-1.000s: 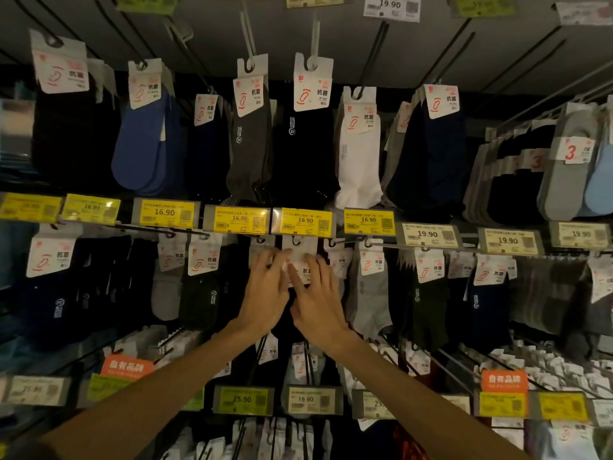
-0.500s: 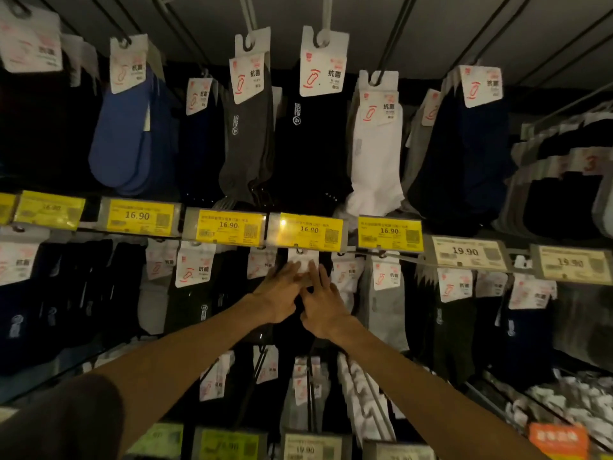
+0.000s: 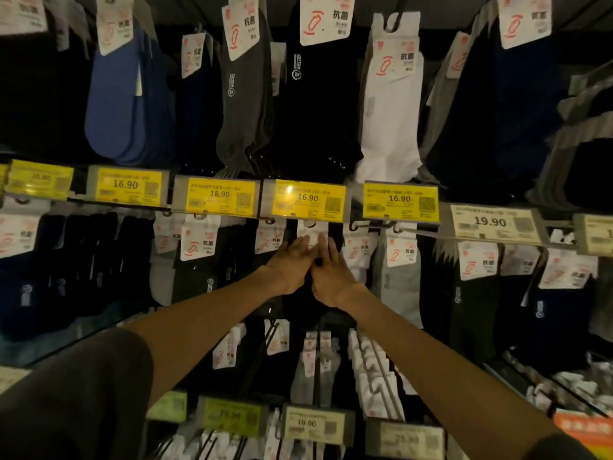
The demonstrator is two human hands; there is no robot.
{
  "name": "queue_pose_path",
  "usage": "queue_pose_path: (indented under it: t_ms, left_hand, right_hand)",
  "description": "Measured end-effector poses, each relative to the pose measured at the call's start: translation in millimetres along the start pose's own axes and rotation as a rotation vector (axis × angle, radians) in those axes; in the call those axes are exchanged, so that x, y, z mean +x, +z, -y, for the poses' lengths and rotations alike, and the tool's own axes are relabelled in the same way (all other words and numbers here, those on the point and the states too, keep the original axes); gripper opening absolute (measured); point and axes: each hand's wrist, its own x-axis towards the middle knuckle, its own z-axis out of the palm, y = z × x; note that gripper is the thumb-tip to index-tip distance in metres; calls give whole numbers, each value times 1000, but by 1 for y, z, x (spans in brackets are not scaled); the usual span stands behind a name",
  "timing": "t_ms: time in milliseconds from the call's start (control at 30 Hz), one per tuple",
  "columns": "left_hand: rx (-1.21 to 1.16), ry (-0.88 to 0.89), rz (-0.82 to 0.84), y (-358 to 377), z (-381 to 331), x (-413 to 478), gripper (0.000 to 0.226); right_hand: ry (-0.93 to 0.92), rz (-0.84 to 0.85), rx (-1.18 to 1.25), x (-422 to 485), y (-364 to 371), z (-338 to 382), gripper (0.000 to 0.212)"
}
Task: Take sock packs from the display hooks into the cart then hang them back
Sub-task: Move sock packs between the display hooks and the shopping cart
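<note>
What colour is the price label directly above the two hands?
Yellow, printed 16.90; the price label shows best in the head view.

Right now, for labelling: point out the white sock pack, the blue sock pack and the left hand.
white sock pack [image 3: 391, 127]: head view, mid white fabric.
blue sock pack [image 3: 112, 104]: head view, mid blue fabric.
left hand [image 3: 290, 265]: head view, back of hand.

I see a bare left arm [image 3: 199, 327] and a bare right arm [image 3: 431, 363]. Far back from the fingers [image 3: 300, 244], the left sleeve [image 3: 76, 400] is short, wide and dark. The right sleeve [image 3: 560, 448] looks dark too.
</note>
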Motion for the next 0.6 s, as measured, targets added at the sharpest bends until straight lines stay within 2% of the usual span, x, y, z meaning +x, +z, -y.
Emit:
queue_pose_path:
  t_ms: [100,200,300,433,500,600]
  left_hand:
    - [-52,-31,90,-11,-10,-28,80]
    - [-152,-18,149,-20,-19,-69,78]
    - [-315,90,16,-20,-23,-119,62]
    - [-604,153,-141,-9,-29,-202,40]
    - [-719,149,-183,-7,-35,-246,36]
    - [-827,120,-211,1,-42,-316,37]
  right_hand:
    - [-23,3,39,-21,-3,11,82]
    - [-72,-14,104,-60,-6,34,77]
    - [-154,-70,239,-103,-9,61,61]
    - [-270,-282,387,-162,-2,101,25]
    - [-302,-291,462,-195,-1,124,24]
    - [-318,-199,497,-244,7,154,39]
